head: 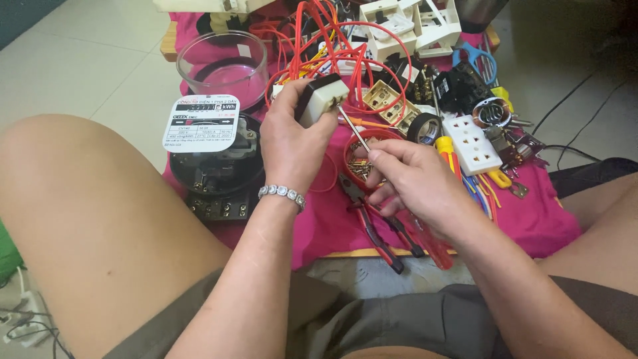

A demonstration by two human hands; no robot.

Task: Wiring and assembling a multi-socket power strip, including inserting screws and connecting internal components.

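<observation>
The left hand (289,143) is holding a small switch block (320,98) above the cloth (538,219), and the right hand (412,183), just to its right, is pressing a screwdriver (352,127) against the block's underside. An electric meter (212,159) is lying to the left, with a clear round cover (222,66) behind it. Pliers (372,226) are lying beneath the right hand, a dish of screws (362,159) is sitting between the hands, and a socket strip (473,144) is resting to the right, beside a roll of tape (424,127).
</observation>
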